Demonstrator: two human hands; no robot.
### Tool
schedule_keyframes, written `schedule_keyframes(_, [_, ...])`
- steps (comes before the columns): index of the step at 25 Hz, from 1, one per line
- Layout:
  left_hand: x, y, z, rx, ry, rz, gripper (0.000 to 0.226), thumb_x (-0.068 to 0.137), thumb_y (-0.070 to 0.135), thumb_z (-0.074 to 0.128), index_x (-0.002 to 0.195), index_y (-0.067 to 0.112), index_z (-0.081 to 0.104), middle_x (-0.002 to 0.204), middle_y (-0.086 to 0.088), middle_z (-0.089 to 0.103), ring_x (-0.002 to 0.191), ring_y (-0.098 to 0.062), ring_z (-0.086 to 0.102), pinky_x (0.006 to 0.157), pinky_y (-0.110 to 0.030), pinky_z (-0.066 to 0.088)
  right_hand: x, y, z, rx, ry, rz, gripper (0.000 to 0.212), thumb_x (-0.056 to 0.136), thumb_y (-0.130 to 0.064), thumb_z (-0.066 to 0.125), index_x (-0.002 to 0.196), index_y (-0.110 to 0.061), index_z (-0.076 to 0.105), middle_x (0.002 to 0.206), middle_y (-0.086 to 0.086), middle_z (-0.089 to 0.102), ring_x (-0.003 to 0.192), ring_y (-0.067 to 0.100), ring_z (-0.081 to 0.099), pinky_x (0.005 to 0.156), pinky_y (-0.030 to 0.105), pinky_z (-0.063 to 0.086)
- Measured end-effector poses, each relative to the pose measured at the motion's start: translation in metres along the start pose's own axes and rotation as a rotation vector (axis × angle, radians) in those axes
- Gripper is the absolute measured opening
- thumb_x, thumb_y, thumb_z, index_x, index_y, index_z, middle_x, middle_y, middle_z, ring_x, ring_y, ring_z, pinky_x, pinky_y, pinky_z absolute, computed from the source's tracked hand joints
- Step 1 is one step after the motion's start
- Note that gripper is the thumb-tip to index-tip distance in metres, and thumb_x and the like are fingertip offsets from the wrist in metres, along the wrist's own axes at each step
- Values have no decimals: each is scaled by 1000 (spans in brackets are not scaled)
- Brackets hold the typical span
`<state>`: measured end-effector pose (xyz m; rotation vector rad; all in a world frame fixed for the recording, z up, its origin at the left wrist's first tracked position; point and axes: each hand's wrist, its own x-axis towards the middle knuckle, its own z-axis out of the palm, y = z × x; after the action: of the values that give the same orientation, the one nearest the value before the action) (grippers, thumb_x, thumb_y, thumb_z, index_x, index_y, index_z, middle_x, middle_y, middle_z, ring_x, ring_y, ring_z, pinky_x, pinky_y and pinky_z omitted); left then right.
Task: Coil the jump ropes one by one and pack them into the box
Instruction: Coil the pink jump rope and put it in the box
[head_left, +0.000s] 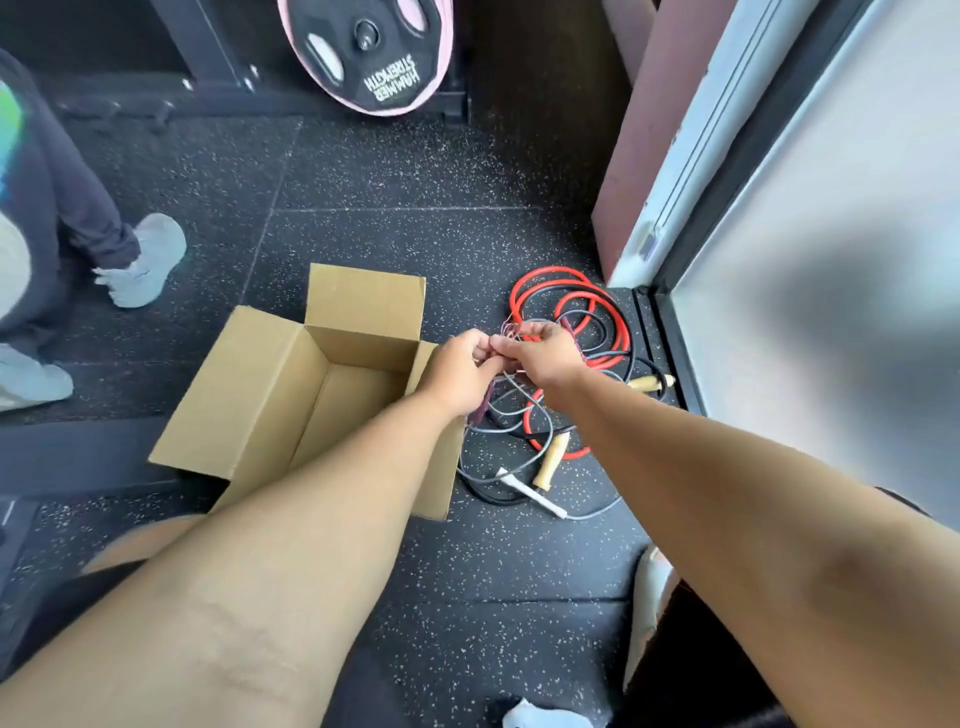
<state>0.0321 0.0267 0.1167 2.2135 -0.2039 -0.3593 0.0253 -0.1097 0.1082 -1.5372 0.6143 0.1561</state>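
An open cardboard box (249, 410) sits on the black speckled floor, flaps up, nothing visible inside. To its right lies a tangle of jump ropes: a red rope (566, 301), a black one (623, 358) and a thin grey one (493, 475), with wooden handles (550, 460) and a white handle (530, 491). Above the tangle, my left hand (460, 371) and my right hand (540, 353) meet, both pinching a thin purplish-grey rope (511, 330) gathered in small loops. A dark purple handle (480, 408) hangs below my left hand.
Another person's legs and grey shoes (148, 262) stand at the left. A pink-rimmed weight plate (363, 52) leans on a rack at the back. A wall and dark door frame (670, 332) close off the right side, right next to the ropes.
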Motion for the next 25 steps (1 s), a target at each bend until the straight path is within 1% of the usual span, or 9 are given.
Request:
schedule_keyframes(2, [-17,23,-26,-3,17,36,12,86,26,76,91,19,67,83,-2,74,80,-21,67,76,-32,49,-25,-24,-1,-27,-8,-79,73,62,-33,94,121,-16,54,100,8,71,78,16,71,70,26,57])
schedule_keyframes(3, [-25,34,-39,4,22,58,11,86,25,76,92,20,69,85,-3,75,82,-21,68,76,-31,49,-38,-36,-2,-30,-22,-131,71,65,-32,92,124,-15,56,98,8,72,79,17,72,71,26,58])
schedule_keyframes(6, [-48,62,-75,11,37,139,12,89,20,72,100,19,75,95,-4,77,90,-19,71,86,-30,52,-79,-69,0,-52,-32,-308,10,89,-13,69,99,-11,68,78,4,72,63,13,66,69,30,53])
schedule_keyframes(7, [-54,73,-85,-26,36,163,12,91,15,69,102,18,75,97,-5,77,90,-18,71,88,-31,53,-91,-78,-1,-96,-11,-365,10,90,-11,61,95,-12,70,78,4,72,61,13,63,68,30,51])
schedule_keyframes(12, [-92,127,-141,-152,115,242,20,98,12,58,90,27,69,83,1,73,81,-15,67,85,-42,55,-125,-93,-12,-672,64,-535,27,99,-32,49,111,-22,71,114,9,60,105,25,52,94,35,41])
schedule_keyframes(17, [-123,139,-180,10,194,182,13,94,25,60,87,26,71,84,2,71,74,-13,61,80,-34,51,-164,-111,-18,-389,-30,-585,25,103,-30,48,89,-14,61,79,1,71,73,21,65,70,29,46])
schedule_keyframes(20, [-135,127,-180,101,130,134,16,91,35,61,86,24,72,74,7,67,75,-14,61,74,-30,46,-176,-124,-15,-366,27,-696,21,99,-31,59,86,-15,64,62,-9,55,52,6,48,56,24,41])
schedule_keyframes(23, [-133,108,-163,-29,0,118,31,96,48,53,90,23,71,66,6,60,68,-13,60,81,-35,48,-179,-132,-5,-466,-51,-789,19,93,-33,68,83,-18,73,60,-10,54,50,0,41,52,18,36])
schedule_keyframes(25, [-123,98,-148,-230,-47,93,38,102,47,44,88,19,66,55,8,44,55,-14,48,70,-34,47,-176,-132,2,-539,-88,-831,19,90,-34,71,76,-21,73,64,-6,60,54,2,41,54,21,36])
